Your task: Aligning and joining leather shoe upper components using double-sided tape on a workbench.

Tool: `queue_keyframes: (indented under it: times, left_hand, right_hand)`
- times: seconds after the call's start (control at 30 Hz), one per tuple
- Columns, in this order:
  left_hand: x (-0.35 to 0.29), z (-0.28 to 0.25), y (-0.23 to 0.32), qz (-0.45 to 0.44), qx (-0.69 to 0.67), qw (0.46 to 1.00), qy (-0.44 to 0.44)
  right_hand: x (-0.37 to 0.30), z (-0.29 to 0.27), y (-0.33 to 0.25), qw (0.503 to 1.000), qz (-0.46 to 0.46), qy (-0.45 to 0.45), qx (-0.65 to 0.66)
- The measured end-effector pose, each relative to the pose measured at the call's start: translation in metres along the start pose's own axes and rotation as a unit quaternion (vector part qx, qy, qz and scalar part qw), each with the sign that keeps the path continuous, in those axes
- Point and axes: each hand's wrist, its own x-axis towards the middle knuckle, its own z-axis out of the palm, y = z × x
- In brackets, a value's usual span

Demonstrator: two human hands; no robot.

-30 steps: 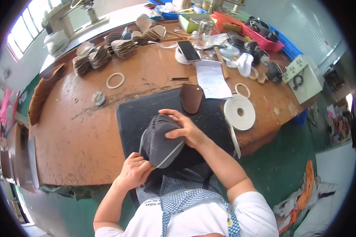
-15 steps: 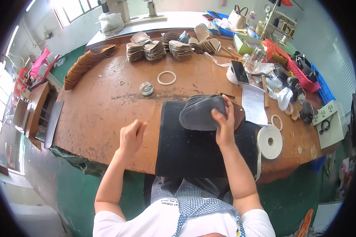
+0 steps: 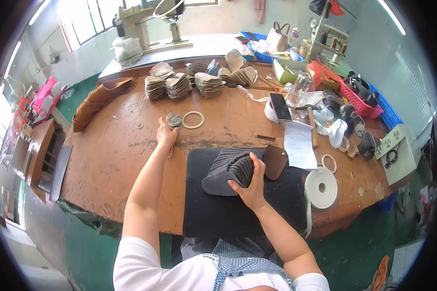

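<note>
My right hand point(image 3: 251, 186) grips a thick stack of dark grey shoe-sole-shaped pieces point(image 3: 223, 177), thumb on the near side and fingers over the far end. The stack tilts with its layered edges fanned, above a black mat point(image 3: 245, 216). Farther off to the left, my left hand point(image 3: 166, 133) has its fingers closed round the near side of a small round grey tin point(image 3: 174, 119). A thin strand hangs below that hand. Just right of the tin lies a cream ring point(image 3: 193, 120). A brown leather-like piece point(image 3: 275, 163) rests beside the stack.
Stacks of insole-shaped pieces point(image 3: 178, 86) and a curved brown row point(image 3: 100, 102) stand at the back. Rightward are a white tape roll point(image 3: 315, 196), paper point(image 3: 300, 143), a phone point(image 3: 280, 106), a hammer point(image 3: 313, 128) and a pink basket point(image 3: 359, 99). A short dark tool point(image 3: 264, 137) lies beyond the mat.
My left hand has reached forward from the near side and taken hold of the tin, which has shifted beside the ring. In my right hand the stack has turned, showing its layered edges. The view has tilted up.
</note>
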Motion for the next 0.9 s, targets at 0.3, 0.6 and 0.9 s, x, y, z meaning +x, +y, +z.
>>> queue_keyframes:
  times: [0.3, 0.6, 0.9]
  left_hand:
    - [0.003, 0.025, 0.108, 0.168, -0.112, 0.968, -0.151]
    - [-0.02, 0.053, 0.121, 0.253, 0.07, 0.955, -0.139]
    - [-0.21, -0.056, 0.088, 0.034, -0.335, 0.903, -0.265]
  right_hand:
    - [0.007, -0.005, 0.004, 0.998, 0.048, -0.022, 0.025]
    - [0.006, -0.004, 0.003, 0.999, 0.029, -0.028, 0.023]
    - [0.004, -0.005, -0.002, 0.998, 0.045, -0.029, 0.023]
